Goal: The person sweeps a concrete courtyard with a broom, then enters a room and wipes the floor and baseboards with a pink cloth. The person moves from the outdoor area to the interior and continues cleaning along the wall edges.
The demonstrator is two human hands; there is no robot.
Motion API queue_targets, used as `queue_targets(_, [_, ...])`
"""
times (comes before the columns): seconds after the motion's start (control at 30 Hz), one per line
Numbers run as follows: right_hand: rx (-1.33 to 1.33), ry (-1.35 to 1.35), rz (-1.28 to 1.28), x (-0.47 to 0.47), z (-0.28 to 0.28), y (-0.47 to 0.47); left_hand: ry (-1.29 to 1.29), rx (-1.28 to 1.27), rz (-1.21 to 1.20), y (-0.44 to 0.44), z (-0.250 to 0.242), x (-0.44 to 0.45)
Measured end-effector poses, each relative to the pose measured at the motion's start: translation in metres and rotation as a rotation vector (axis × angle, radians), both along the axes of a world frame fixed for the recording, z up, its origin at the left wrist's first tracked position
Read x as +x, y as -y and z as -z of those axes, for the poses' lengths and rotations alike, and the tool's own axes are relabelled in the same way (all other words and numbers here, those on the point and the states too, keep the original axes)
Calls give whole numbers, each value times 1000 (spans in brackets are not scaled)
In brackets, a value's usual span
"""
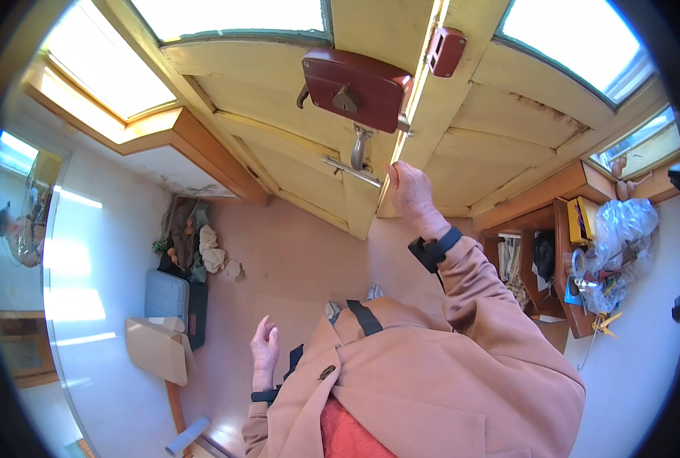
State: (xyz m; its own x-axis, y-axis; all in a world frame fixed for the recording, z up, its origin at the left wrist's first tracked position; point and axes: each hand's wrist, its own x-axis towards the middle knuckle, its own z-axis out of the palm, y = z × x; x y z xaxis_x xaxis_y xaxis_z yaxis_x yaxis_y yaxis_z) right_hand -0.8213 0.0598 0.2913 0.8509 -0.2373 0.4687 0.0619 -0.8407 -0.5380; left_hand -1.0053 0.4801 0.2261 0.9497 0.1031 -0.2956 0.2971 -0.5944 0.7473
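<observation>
My right hand [411, 192] is raised at the gap between the two leaves of a yellow wooden door. Its fingers are curled beside the edge of the left door leaf [282, 126]; their hidden tips leave the grip unclear. Just left of that hand are a metal slide bolt [351, 170] and a curved door handle [360, 147]. Above them sits a dark red rim lock [357, 89] with a turn knob. The right door leaf [431, 149] carries a matching red strike box [447, 51]. Low at my side hangs my left hand [265, 346], empty, its fingers loosely apart.
On the right, a wooden shelf unit [563, 269] bears plastic bags [623, 229] and a tape roll [576, 261]. Along the left wall stand a blue-grey case [167, 295], a cardboard box [157, 348] and bundled cloths [210, 249]. A mirror [19, 275] reflects a person.
</observation>
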Motion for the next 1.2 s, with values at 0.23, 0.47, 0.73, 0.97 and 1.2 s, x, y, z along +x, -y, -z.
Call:
queue_targets(0.23, [13,-51,108,29,-5,25,-22,-5,-6,-6,3,-3])
queue_targets(0.47, [38,-71,187,53,-1,39,-52,-16,-13,-6,5,-6])
queue_targets(0.73, [-25,-109,291,77,-4,59,-46,-10,-33,-10,7,-20])
queue_targets(0.97, [-91,-118,309,97,0,71,-72,-30,-89,-14,14,-37])
queue_targets(1.2, [-100,-131,326,110,-2,82,-80,-29,-112,-8,14,-42])
